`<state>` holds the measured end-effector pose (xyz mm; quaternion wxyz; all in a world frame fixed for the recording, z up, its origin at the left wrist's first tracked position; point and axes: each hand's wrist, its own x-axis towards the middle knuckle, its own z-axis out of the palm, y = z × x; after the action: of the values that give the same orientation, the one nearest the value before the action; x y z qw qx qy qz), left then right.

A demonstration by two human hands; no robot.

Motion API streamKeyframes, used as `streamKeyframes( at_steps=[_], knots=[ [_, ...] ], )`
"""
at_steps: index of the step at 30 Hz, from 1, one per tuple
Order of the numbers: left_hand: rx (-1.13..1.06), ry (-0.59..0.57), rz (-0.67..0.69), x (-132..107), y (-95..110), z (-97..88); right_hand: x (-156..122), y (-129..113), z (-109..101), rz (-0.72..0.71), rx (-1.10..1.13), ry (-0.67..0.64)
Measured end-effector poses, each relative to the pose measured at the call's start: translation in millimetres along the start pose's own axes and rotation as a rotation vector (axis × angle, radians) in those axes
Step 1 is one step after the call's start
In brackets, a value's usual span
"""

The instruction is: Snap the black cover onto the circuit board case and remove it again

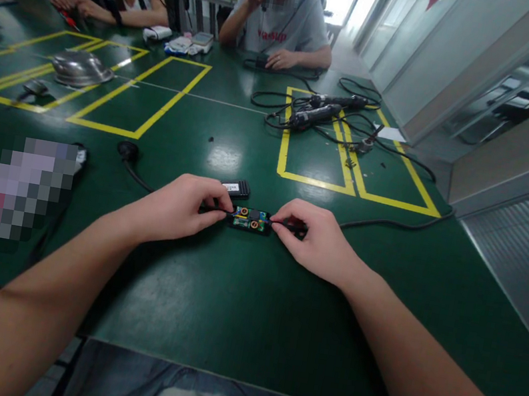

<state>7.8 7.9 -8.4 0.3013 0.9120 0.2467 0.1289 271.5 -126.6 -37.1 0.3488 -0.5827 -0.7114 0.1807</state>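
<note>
A small open black adapter case with a circuit board [251, 219] inside, showing orange coils, lies on the green table [227, 300]. My left hand [187, 205] pinches the black cable at the case's left end. My right hand [316, 237] pinches the black cable at its right end; that cable [392, 225] runs off to the right. A black cover piece with a white label [236, 188] lies just behind the case, beside my left fingers.
Yellow tape rectangles [139, 96] mark the table. Two black electric screwdrivers with tangled cables [319, 112] lie at the back right. A silver dome-shaped object [79, 68] sits back left. A black plug [128, 151] lies left. Other people sit across the table.
</note>
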Motion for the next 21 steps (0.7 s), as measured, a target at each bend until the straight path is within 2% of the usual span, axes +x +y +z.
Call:
streamKeyframes(
  at_steps=[9, 18, 21],
  knots=[
    [0.003, -0.03, -0.015, 0.8, -4.8, -0.1, -0.5, 2.3, 1.9, 0.021, -0.007, -0.011],
    [0.147, -0.01, 0.099, 3.8, -8.0, -0.6, 1.7, 2.7, -1.3, -0.008, -0.082, -0.039],
    [0.174, 0.034, 0.129, 3.1, -6.9, 1.0, 1.4, 1.8, -1.4, -0.021, -0.104, -0.04]
  ],
)
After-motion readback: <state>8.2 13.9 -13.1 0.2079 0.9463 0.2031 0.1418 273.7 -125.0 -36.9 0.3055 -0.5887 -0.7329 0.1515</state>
